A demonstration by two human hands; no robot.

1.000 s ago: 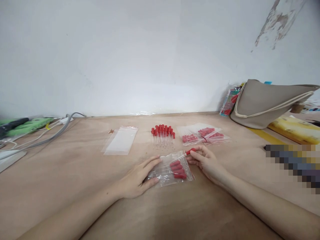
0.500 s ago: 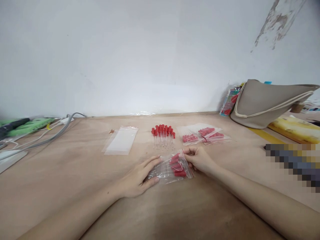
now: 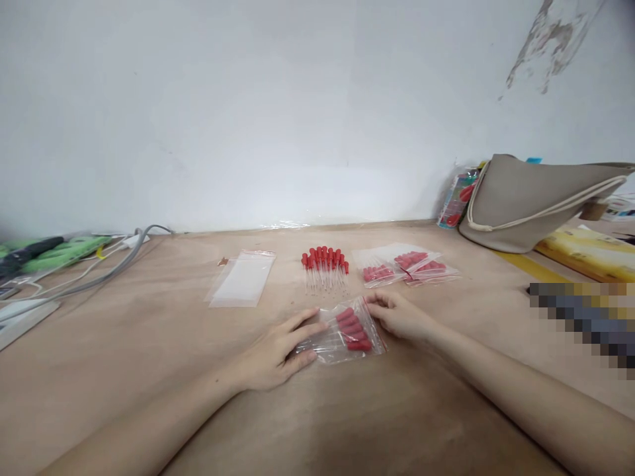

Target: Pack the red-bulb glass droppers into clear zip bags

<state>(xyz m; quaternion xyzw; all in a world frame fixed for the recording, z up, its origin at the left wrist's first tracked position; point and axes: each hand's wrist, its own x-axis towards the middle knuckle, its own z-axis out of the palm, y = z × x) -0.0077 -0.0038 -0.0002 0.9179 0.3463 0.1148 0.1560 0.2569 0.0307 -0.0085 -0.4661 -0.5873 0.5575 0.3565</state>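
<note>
A clear zip bag [image 3: 327, 350] lies on the table in front of me. Several droppers with red bulbs [image 3: 353, 328] are side by side inside it, the bulbs towards its red-lined zip end. My left hand [image 3: 278, 354] rests on the bag's left end with the fingers spread. At the upper right corner, my right hand [image 3: 397, 315] has thumb and fingers together on the zip edge. Just beyond the bag is a group of loose red-bulbed droppers [image 3: 325, 260], their clear stems pointing towards me.
Flat unfilled zip bags [image 3: 243, 281] lie at the left. Filled bags of red-bulbed droppers [image 3: 421, 268] overlap at the right. Farther right are a grey bag [image 3: 526, 201], a yellow pack [image 3: 590, 248] and a blurred dark object [image 3: 580, 324]. Grey cables [image 3: 114, 264] run along the left.
The droppers inside the bag have come into a more even row. My right hand has shifted slightly right along the zip edge; the left hand stays nearly in place.
</note>
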